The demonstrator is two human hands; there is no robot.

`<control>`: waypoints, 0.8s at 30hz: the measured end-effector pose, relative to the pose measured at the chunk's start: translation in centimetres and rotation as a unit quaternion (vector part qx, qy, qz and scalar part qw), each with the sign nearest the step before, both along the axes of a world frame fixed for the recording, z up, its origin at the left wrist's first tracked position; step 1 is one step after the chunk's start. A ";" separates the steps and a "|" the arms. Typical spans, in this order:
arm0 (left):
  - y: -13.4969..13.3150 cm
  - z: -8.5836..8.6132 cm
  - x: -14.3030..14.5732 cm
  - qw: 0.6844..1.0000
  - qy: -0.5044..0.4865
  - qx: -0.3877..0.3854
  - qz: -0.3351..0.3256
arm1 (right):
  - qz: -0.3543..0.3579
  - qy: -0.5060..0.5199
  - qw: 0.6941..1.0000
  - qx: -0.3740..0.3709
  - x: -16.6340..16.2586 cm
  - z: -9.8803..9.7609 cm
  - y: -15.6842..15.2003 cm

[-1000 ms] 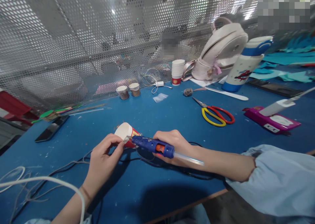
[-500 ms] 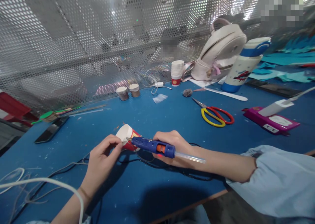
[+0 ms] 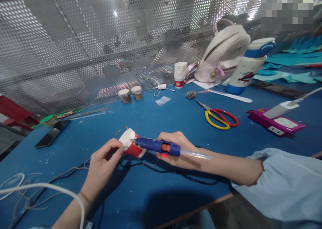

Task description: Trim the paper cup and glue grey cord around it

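A red and white paper cup [image 3: 136, 150] is tilted just above or on the blue table, its white round end turned up and to the left. My left hand [image 3: 104, 158] is closed on the cup's edge with thumb and forefinger; whether it pinches something thin there too, I cannot tell. My right hand [image 3: 176, 147] is wrapped around a blue hot glue gun [image 3: 153, 145], with a clear glue stick [image 3: 195, 154] jutting from its back. The metal nozzle points left at the cup's white end, touching or very near it. A thin wire loop [image 3: 152, 161] lies beside the cup.
Yellow-and-red-handled scissors [image 3: 217, 119], a magenta power strip [image 3: 279, 123], a bottle [image 3: 246, 68] and a backpack [image 3: 223, 54] are to the right. Stacked cups [image 3: 180, 75] and two small cups [image 3: 137, 93] stand behind. A phone [image 3: 52, 133] lies left; cables [image 3: 173, 170] cross the front.
The cup has turned slightly, showing more of its red side. The glue gun's nozzle has shifted a little up and right. Both hands keep their hold.
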State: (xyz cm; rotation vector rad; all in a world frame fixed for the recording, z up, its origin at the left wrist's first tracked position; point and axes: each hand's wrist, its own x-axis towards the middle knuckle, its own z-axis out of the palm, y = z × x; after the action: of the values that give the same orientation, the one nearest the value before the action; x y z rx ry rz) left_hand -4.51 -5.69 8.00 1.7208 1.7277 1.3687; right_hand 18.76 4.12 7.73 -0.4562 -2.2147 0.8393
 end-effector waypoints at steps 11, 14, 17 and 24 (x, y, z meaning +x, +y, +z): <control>-0.1 -0.3 -0.5 1.000 -0.012 -0.010 -0.011 | -0.017 -0.013 0.999 -0.037 -0.2 0.1 0.1; 0.0 -0.1 -0.3 1.000 -0.006 -0.010 -0.009 | -0.003 -0.008 1.000 -0.018 -0.2 0.0 -0.3; 0.2 0.1 0.1 1.000 -0.004 -0.009 -0.001 | 0.011 -0.013 1.000 -0.009 0.0 -0.1 -0.5; 0.1 0.6 0.5 1.000 0.015 -0.005 0.016 | 0.024 -0.050 0.998 0.017 0.0 -0.3 -0.7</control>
State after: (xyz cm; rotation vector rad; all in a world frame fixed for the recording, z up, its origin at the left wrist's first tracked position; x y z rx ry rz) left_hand -3.97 -5.54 8.62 1.7248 1.7816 1.3521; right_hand 18.79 3.42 7.39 -0.4391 -2.3367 0.8184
